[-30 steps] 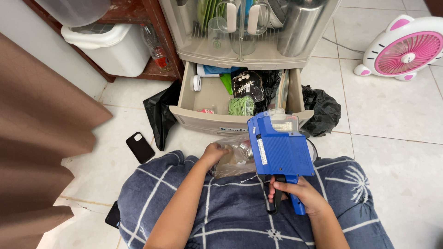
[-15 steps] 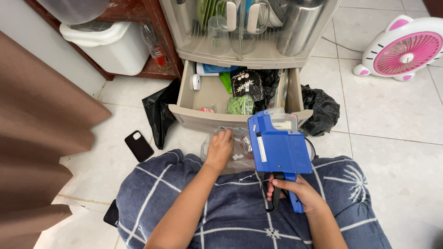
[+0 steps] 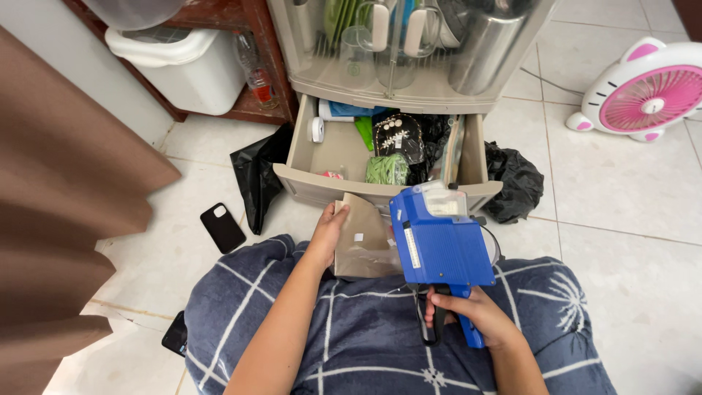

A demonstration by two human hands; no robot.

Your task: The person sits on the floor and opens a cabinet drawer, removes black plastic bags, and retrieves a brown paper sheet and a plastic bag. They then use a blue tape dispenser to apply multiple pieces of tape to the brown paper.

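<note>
Seated on tiled floor (image 3: 621, 278), lap covered by blue checked cloth (image 3: 365, 336), open drawer (image 3: 333, 150) straight ahead within reach. Right hand (image 3: 468, 311) clamped around grip and trigger lever of blue label gun (image 3: 439, 245), nose pointing up and away toward drawer, body tilted so flat side faces camera; held upright, probably to keep dispensing end free and close to the pouch. Left hand (image 3: 329, 227) closed on left edge of brown pouch (image 3: 362, 241), thumb on top, fingers underneath, flat face turned up; small white sticker visible near middle of that face. Pouch sitting at knee edge of lap, just below drawer front, right edge tucked behind label gun, so touching or overlapping there, exact contact hidden. Face-up hold seems meant to give gun a flat surface. Clear bag stuff under pouch hard to make out. Drawer holding green bundle (image 3: 386, 168), dark bag with pale dots (image 3: 398, 139), small white roll (image 3: 316, 129), blue-and-white item at back. Above drawer, clear cabinet (image 3: 409, 44) with cups and a metal pot. Black phone (image 3: 222, 227) lying flat on floor left of lap, well apart from hands; second dark device peeking out by left knee. Black plastic bags on both sides of drawer, pink-and-white fan (image 3: 643, 91) far right, brown curtain (image 3: 58, 205) filling left side, white bin (image 3: 183, 62) on wooden shelf.
</note>
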